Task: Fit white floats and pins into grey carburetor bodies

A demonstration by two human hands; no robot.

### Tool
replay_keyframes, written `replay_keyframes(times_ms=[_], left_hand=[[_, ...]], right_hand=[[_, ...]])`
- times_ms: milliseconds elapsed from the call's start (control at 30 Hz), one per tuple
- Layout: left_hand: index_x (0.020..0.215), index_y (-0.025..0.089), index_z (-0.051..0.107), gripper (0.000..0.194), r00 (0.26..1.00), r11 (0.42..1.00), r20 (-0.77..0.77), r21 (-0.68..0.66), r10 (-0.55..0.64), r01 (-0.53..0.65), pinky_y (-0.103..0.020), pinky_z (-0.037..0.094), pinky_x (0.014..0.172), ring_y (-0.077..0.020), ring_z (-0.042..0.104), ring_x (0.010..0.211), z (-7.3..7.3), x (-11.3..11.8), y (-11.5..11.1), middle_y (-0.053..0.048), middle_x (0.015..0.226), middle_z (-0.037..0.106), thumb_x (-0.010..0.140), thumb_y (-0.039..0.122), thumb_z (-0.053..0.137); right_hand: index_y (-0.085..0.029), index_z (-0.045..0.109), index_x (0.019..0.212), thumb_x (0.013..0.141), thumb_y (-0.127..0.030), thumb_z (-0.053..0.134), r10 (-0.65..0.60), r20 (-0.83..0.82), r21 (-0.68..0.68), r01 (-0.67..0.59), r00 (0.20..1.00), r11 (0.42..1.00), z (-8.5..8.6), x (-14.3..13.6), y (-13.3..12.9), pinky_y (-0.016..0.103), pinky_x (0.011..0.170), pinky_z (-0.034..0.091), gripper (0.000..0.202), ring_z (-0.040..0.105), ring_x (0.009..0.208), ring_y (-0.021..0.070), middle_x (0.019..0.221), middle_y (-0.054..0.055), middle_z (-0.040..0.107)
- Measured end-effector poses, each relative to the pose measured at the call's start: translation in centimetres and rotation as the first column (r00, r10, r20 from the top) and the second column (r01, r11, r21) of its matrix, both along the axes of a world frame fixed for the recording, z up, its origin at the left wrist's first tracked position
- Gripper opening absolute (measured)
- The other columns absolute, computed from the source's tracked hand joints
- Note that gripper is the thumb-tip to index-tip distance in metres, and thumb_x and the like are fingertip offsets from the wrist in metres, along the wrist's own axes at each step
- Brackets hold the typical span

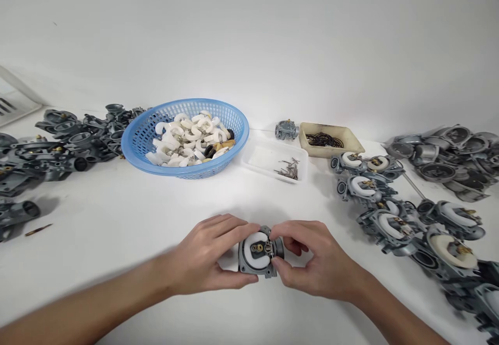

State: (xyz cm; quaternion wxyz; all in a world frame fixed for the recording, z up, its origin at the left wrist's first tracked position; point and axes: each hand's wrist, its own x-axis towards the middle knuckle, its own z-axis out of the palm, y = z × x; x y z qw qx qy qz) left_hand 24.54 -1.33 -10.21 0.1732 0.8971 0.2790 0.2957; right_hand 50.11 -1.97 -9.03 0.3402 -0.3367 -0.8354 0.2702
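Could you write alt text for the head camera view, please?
A left hand holds a grey metal part with a white C-shaped piece while a right hand touches it, over a white table. Behind are a blue basket of mostly white pieces and a small tray of thin metal pins, with more metal parts left and right.

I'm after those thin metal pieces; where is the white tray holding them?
In the head view, the white tray sits beyond the held carburetor, just right of centre, between the blue basket on its left and the beige tray on its right.
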Motion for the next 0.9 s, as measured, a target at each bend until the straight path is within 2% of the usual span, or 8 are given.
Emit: replay_keyframes(times_ms=[233,567,900], left_hand=[[0.141,0.022,0.050,0.061,1.000,1.000,0.013,-0.004,-0.007,0.007,-0.036,0.060,0.084,-0.0250,0.073,0.094,0.01,0.06,0.05,-0.011,0.109,0.074,0.090,0.048,0.073],[0.139,0.021,0.050,0.060,1.000,1.000,0.004,-0.019,-0.001,0.001,-0.036,0.060,0.085,-0.0249,0.073,0.096,0.01,0.09,-0.06,-0.011,0.111,0.074,0.091,0.049,0.072],[0.138,0.021,0.050,0.061,1.000,1.000,-0.025,-0.018,-0.001,0.000,-0.037,0.060,0.085,-0.0260,0.072,0.096,0.12,-0.06,0.02,-0.011,0.110,0.073,0.089,0.049,0.073]], right_hand=[[-0.023,0.061,0.100,0.078,-0.015,0.062,-0.013,0.011,0.057,0.012,1.000,0.998,-0.03,-0.08,-0.04,0.022,0.054,0.037,0.024,0.042,0.054,0.0094,0.064,-0.008,0.045],[-0.024,0.060,0.100,0.077,-0.014,0.060,-0.013,0.029,0.051,0.011,0.999,0.999,0.17,-0.10,0.13,0.022,0.052,0.037,0.024,0.041,0.053,0.0097,0.063,-0.008,0.043],[-0.024,0.060,0.103,0.080,-0.015,0.059,-0.022,0.036,0.147,0.016,0.999,0.989,0.45,-0.26,0.06,0.024,0.058,0.043,0.025,0.047,0.053,0.0103,0.064,-0.007,0.050]])
